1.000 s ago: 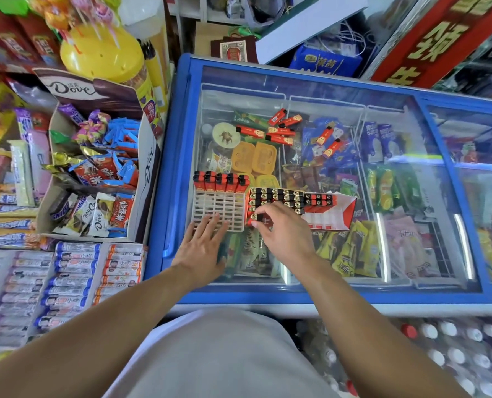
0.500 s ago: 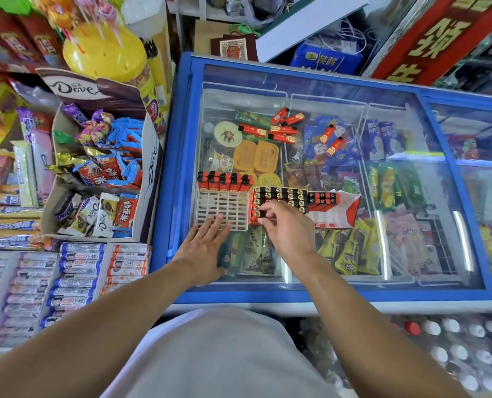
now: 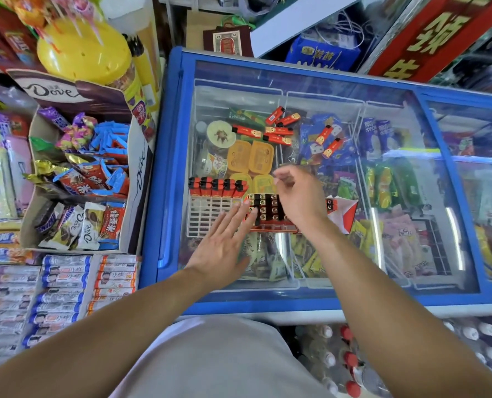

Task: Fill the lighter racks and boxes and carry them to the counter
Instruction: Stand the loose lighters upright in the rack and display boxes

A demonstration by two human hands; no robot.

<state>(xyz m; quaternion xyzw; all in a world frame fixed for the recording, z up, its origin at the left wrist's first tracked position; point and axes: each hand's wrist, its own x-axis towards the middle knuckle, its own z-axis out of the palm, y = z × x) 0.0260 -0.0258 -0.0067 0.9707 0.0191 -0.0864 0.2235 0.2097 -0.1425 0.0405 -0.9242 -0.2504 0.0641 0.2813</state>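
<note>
The red box (image 3: 267, 211) of lighters sits on the freezer's glass lid (image 3: 411, 133), just beside the white rack (image 3: 210, 216). It could slide or tip, because glass is slippery and only flat fingers steady it. The left hand (image 3: 224, 245) lies wide and flat, fingertips touching the box. The right hand (image 3: 299, 196) hovers above with loosely curled fingers (it seems to hold nothing). The box looks nearly full; the rack has one row of red lighters (image 3: 217, 186). Loose lighters (image 3: 279, 130) lie farther back.

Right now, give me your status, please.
Left hand flat, steadying red lighter box. Right hand above it, reaching toward loose lighters. White rack mostly unfilled.
</note>
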